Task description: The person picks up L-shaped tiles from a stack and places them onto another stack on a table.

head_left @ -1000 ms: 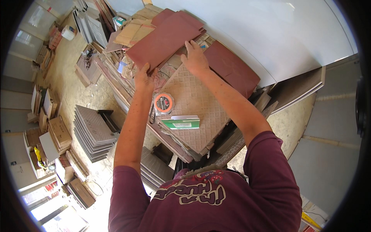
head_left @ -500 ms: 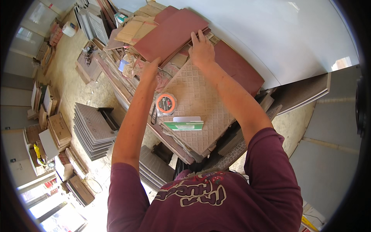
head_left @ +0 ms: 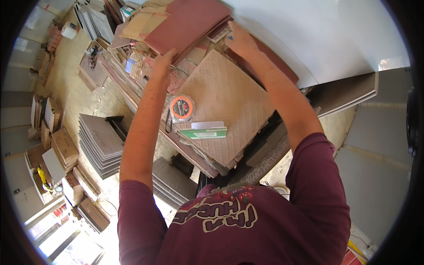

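Observation:
A stack of flat reddish-brown tiles [head_left: 187, 28] lies on cardboard at the far side of the pile. My left hand [head_left: 164, 62] is at the stack's near left corner, thumb along the edge and fingers partly hidden below. My right hand [head_left: 244, 40], slightly blurred, has its fingers stretched toward the stack's right corner. A small blue spot shows beside it, too small to name. Nearer me, a square beige tile with a grid-patterned back [head_left: 221, 95] carries an orange-and-black tape measure [head_left: 181, 108] and a small green-and-white box [head_left: 204, 132].
Another reddish-brown tile [head_left: 279, 58] lies beyond my right forearm, against a white panel [head_left: 327, 39]. Grey tiles [head_left: 100, 143] stand in a row on the floor at left. Cardboard boxes [head_left: 65, 148] line the left wall. Packing scraps [head_left: 143, 66] cover the pile's left edge.
My right hand has slid along the reddish-brown stack's near edge to its right end. My left hand stays at the left corner. The whole view has shifted slightly.

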Motion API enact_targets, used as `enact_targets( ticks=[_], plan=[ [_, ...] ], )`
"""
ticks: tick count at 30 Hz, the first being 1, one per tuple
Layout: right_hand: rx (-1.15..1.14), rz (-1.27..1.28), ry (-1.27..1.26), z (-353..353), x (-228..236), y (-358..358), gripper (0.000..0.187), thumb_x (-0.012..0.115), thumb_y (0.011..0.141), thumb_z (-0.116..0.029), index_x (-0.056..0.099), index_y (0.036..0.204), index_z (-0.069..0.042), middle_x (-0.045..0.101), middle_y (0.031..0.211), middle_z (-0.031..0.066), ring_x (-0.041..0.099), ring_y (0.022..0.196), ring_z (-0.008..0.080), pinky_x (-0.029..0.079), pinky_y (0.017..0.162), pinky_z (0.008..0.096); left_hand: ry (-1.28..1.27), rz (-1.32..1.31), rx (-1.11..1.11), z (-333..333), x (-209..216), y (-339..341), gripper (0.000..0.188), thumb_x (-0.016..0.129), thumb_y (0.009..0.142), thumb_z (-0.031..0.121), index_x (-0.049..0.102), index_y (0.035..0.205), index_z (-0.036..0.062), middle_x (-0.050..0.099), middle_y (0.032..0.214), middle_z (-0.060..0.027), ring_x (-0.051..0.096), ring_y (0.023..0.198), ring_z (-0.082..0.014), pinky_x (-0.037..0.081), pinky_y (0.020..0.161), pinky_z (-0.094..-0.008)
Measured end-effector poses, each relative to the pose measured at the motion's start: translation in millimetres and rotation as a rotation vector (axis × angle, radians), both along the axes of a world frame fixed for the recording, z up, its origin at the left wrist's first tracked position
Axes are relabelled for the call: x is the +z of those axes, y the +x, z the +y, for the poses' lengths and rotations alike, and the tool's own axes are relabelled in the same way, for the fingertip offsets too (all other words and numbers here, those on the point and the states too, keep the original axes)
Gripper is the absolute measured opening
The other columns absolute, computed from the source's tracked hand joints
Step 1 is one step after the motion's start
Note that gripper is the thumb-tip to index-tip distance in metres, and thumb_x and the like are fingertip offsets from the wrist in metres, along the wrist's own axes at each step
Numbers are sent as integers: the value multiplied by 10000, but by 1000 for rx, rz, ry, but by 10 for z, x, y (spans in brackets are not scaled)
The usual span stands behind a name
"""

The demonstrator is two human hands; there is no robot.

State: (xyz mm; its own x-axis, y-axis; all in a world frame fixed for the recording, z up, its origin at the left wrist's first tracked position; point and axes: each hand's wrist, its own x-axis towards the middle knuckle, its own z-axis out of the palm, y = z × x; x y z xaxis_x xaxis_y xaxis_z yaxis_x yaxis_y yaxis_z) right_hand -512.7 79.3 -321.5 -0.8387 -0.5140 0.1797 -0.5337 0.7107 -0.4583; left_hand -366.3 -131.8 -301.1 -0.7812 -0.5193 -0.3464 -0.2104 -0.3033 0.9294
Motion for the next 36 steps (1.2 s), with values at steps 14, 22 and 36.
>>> enact_targets(
  ticks=[14,22,36],
  plan=[
    [-63,-135,646,1047,45,506,885,696,601,-325,253,1331,-95,238,1372,178,296,1230,366,372,939,449,-66,-86,-58,-5,-61,532,703,601,763,305,291,1284,-52,333,1297,-183,257,1234,-314,300,927,-424],
    [42,-67,579,1075,109,493,778,661,615,-294,340,1265,-11,339,1286,222,391,1142,377,418,892,410,-180,-50,-52,70,-70,659,779,623,756,288,212,1312,-74,347,1292,-222,413,1143,-263,351,883,-361],
    [32,190,309,1117,394,577,387,490,737,-92,475,1112,2,579,952,182,559,853,336,461,715,413,-412,66,-36,176,56,785,583,598,786,200,343,1257,-32,394,1253,-207,396,1151,-263,343,933,-338]
  ],
)
